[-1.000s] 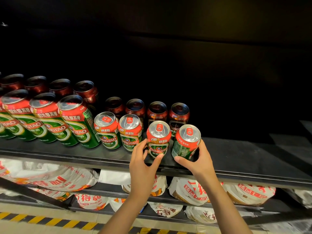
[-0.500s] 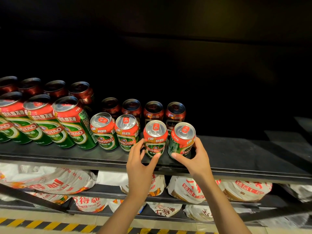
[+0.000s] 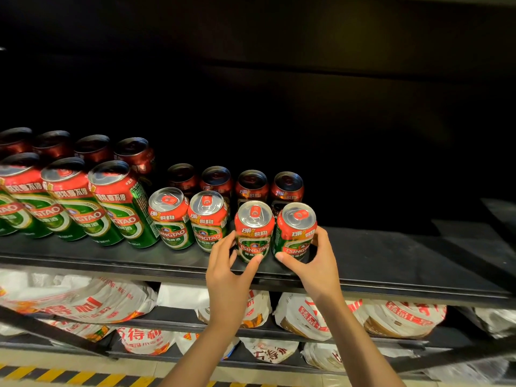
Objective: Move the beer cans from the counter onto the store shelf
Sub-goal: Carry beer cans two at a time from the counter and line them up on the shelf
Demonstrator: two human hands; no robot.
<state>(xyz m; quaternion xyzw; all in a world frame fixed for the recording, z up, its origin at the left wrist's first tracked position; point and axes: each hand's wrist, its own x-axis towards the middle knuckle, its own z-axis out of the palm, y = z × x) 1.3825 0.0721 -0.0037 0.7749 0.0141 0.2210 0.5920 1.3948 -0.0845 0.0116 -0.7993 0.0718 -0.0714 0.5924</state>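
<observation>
Red and green beer cans stand in rows on a black store shelf (image 3: 391, 263). My left hand (image 3: 229, 263) grips a short can (image 3: 254, 230) in the front row, thumb on its right and fingers on its left. My right hand (image 3: 315, 261) grips the short can (image 3: 296, 230) at the row's right end, thumb at its front base and fingers behind it. Both cans stand upright on the shelf, close side by side. Two more short cans (image 3: 190, 219) stand just to their left, and tall cans (image 3: 120, 205) fill the far left.
A darker back row of cans (image 3: 251, 185) stands behind the front ones. The shelf's right half is bare black surface. Below, lower shelves (image 3: 173, 319) hold white bags with red print (image 3: 391, 317). A yellow-black striped floor line (image 3: 42, 372) runs at the bottom.
The right-end can has been slid left and turned upright beside its neighbour, its label now facing me. Both hands stay around their cans. The view shifted slightly.
</observation>
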